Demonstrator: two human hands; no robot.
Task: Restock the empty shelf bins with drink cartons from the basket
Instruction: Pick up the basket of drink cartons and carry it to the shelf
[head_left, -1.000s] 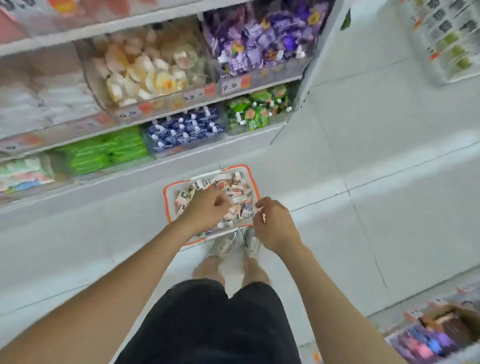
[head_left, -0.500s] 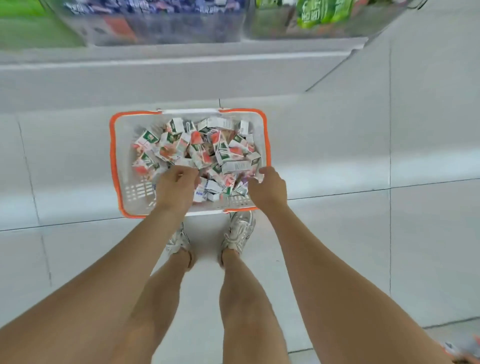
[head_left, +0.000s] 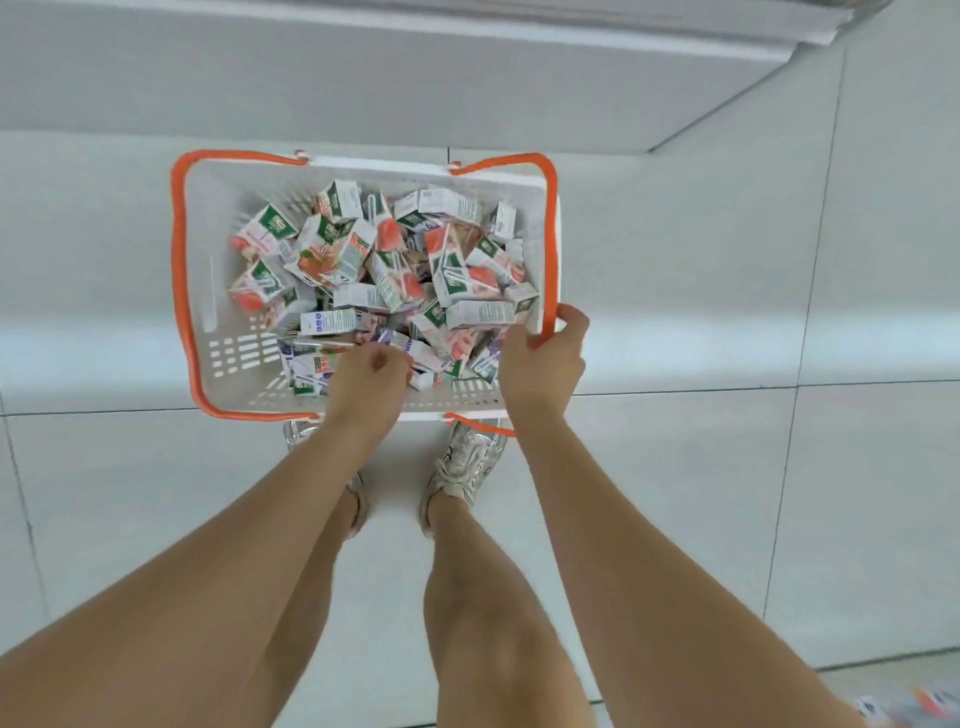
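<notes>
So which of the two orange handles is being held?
The right-side handle; the right hand grips it, while the left-side handle lies untouched.

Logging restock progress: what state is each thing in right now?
basket: on the floor, holding cartons.
drink cartons: heaped loose in the basket.
left orange handle: folded down along the rim.
right orange handle: gripped by the right hand.
right hand: curled round that handle.
left hand: curled among cartons; hold hidden.

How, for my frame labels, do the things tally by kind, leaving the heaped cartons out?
Basket: 1
Orange handles: 2
Hands: 2, the left hand and the right hand
Shoes: 2
Total: 7
</notes>
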